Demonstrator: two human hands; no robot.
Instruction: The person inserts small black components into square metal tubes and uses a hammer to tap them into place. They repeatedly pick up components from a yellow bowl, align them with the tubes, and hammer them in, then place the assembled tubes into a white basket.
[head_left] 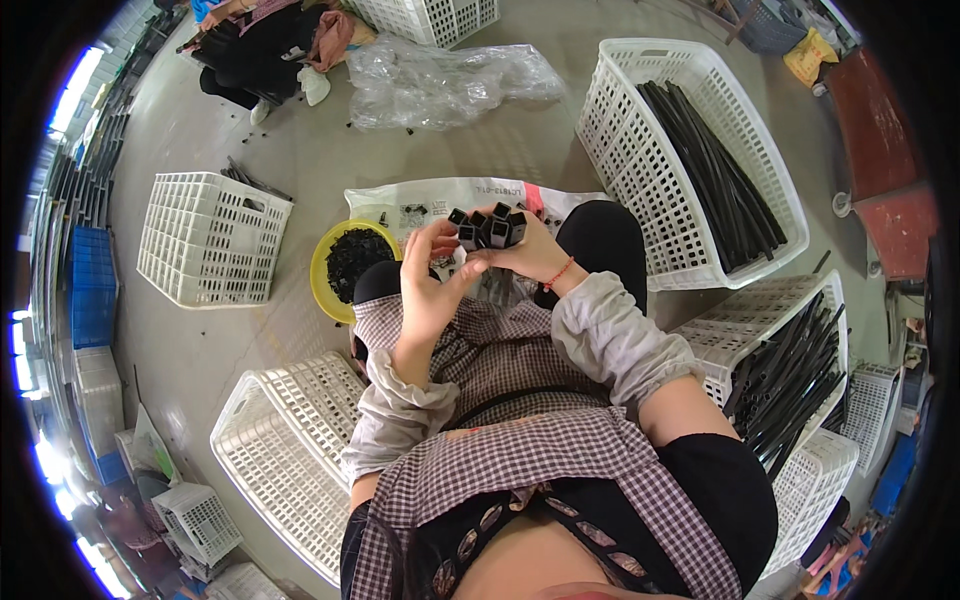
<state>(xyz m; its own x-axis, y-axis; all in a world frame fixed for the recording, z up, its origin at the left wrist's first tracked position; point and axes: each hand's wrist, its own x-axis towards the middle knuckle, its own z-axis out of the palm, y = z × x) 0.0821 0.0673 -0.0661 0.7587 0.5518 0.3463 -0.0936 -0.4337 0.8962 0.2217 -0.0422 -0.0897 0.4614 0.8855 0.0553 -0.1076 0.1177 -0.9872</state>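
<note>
In front of my lap I have a bundle of black square tubes (490,230), their open ends tilted up toward me. My right hand (537,250) wraps the bundle from the right, with a red cord bracelet on its wrist. My left hand (430,285) curves around the left side, fingertips against the tubes and thumb below their ends. The lower lengths of the tubes are hidden. A yellow basin (320,270) of small black plastic pieces (358,262) sits left of my knee. Beneath the tubes, a white printed sack (450,190) is spread out, with dark bits on it.
A large white crate (625,150) with long black tubes (710,180) stands at right; another tube-filled crate (745,300) sits nearer. More white crates (210,240) stand at left. Clear plastic sheeting (450,85) lies ahead, and another person (265,45) sits at the far left.
</note>
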